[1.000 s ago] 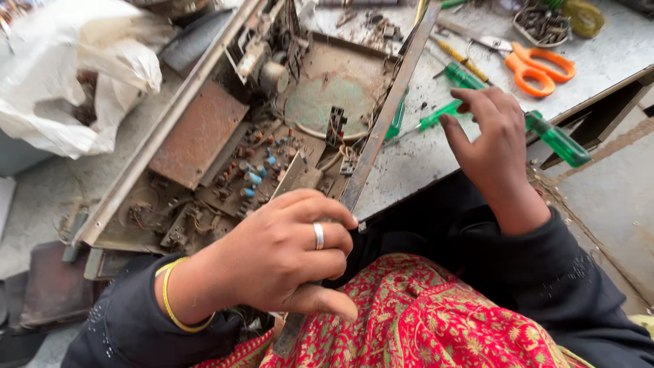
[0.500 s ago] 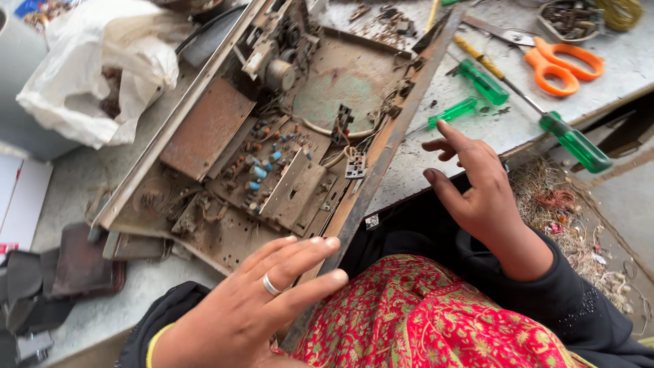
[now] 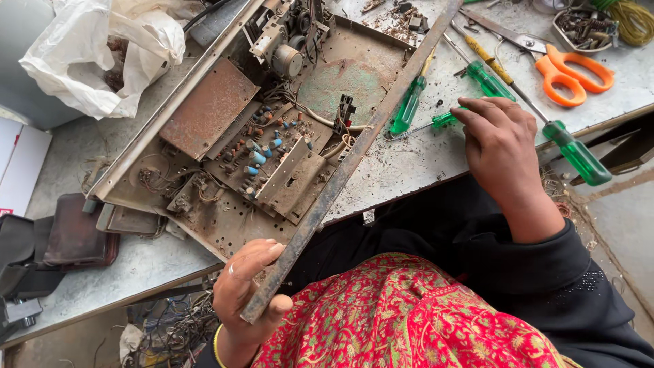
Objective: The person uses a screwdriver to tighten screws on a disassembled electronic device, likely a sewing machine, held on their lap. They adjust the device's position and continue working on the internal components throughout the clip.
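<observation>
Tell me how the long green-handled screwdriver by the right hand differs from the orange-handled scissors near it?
The long green-handled screwdriver has one translucent green handle and a thin straight shaft; the orange-handled scissors have two orange loop handles and paired metal blades. The screwdriver's handle juts over the table edge; the scissors lie wholly on the table. The screwdriver lies beside the right hand; the scissors sit farther off. Neither is held, and both are hand tools.

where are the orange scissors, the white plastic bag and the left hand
orange scissors [image 3: 571,76], head view, on the orange handle loops.
white plastic bag [image 3: 102,54], head view, on its crumpled middle.
left hand [image 3: 245,286], head view, on the back of the hand gripping the rusty chassis [image 3: 211,109] corner.
</observation>
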